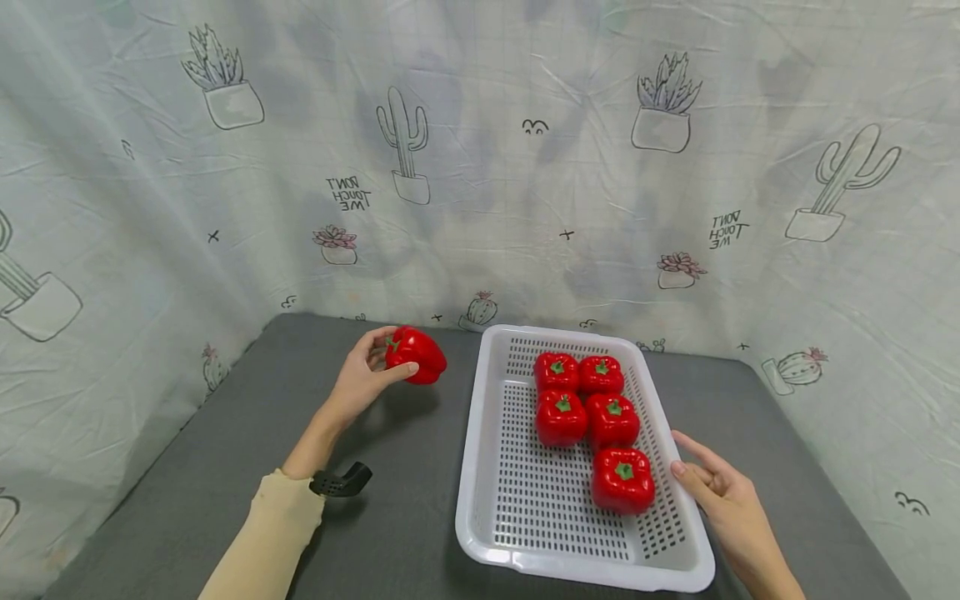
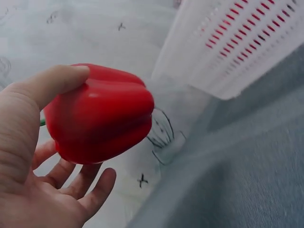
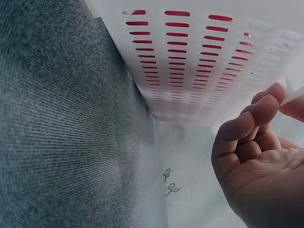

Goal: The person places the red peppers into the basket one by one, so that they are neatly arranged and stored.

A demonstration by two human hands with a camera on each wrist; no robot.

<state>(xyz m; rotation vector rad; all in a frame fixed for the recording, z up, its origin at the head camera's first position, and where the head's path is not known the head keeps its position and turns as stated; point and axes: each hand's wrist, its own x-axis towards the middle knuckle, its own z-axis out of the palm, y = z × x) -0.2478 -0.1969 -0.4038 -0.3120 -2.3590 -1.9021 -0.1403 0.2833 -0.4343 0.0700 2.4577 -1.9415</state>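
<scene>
My left hand [image 1: 362,379] holds a red bell pepper [image 1: 417,357] above the table, left of the basket. In the left wrist view the thumb lies across the top of the pepper [image 2: 102,114] and the fingers [image 2: 99,190] curve beneath it, its green stem turned toward the palm. A white plastic basket [image 1: 517,467] with a slotted bottom and sides stands on the table. Several red bell peppers [image 1: 613,419] sit in it, stems up, toward the back and right. My right hand [image 1: 723,500] pinches the basket's right rim between thumb and curled fingers.
Dark grey cloth covers the table [image 1: 405,517]. Behind and at both sides hangs a pale curtain [image 1: 480,167] printed with potted cacti. A black band [image 1: 341,481] circles the left wrist, below a cream sleeve [image 1: 262,542].
</scene>
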